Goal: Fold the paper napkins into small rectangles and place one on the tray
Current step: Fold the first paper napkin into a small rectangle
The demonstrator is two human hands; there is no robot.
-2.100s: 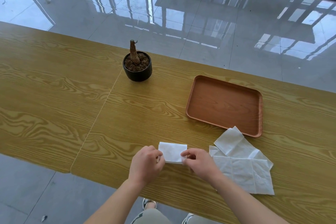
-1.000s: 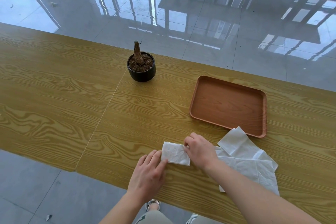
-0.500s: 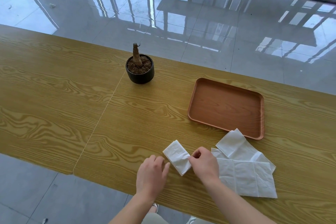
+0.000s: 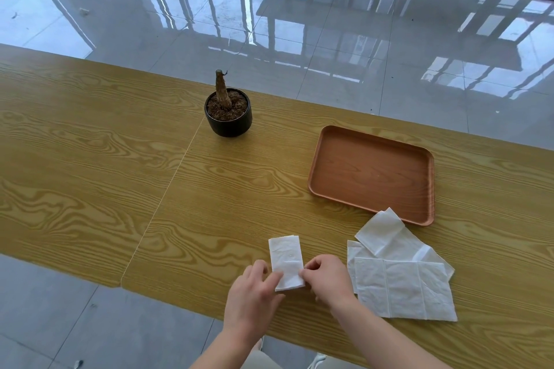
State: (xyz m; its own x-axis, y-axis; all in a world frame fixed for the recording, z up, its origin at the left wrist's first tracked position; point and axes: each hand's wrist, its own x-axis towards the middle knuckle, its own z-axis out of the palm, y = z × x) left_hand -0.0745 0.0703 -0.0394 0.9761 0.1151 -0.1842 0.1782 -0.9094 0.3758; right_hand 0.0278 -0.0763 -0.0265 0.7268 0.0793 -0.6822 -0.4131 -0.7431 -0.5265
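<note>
A wooden table [image 4: 90,159] spans the frame; right of centre sits the tray [image 4: 371,172]; lower right, loose napkins [image 4: 401,284]; low centre, left hand [image 4: 254,293] and right hand [image 4: 328,278] pinch the folded napkin [image 4: 286,257] by its near end.

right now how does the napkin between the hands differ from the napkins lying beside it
The folded napkin is a narrow rectangle; the loose napkins are spread wider, creases showing. The folded napkin is held at its near end by the left hand and right hand; the loose napkins lie untouched. It lies alone; they overlap. Both are white and on the table, not in the tray.
</note>
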